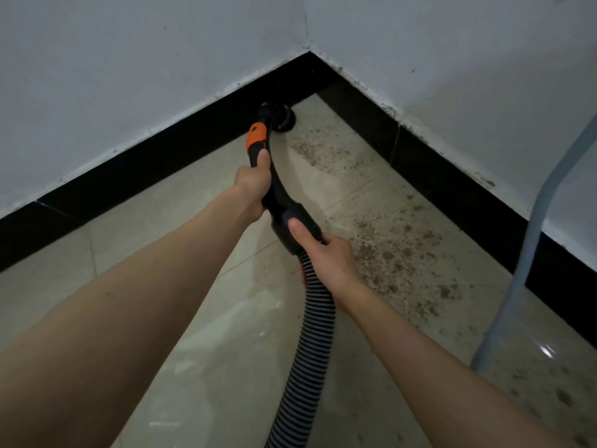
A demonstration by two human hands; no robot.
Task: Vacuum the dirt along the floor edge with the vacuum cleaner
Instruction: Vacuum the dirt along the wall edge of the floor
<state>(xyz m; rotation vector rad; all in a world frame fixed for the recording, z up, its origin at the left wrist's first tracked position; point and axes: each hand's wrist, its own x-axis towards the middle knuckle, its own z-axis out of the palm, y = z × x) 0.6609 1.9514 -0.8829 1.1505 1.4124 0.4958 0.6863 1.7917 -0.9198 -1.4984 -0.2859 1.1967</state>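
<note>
- Two white walls (129, 76) meet at a corner near the top of the view, each edged at the bottom with a black skirting strip (155, 156).
- Pale glossy floor tiles (226, 334) fill the lower part of the view, between the two strips.
- Brown dirt (384, 250) lies scattered over the tiles in a band beside the right-hand strip, running from near the corner down toward the lower right.
- A ribbed black-and-grey hose (307, 350) rises from the bottom edge to a dark collar held between the hands.
- A pale blue pipe (533, 227) bends down the right wall to the floor.
- The left hand (253, 192) is wrapped around the curved black vacuum handle (274, 185), thumb pointing up toward its orange band.
- The right hand (326, 257) grips the hose where it meets the collar, thumb pressed flat on the collar.
- The round black nozzle (284, 119) sits on the floor against the left-hand strip, close to the corner and just above the start of the dirt.
</note>
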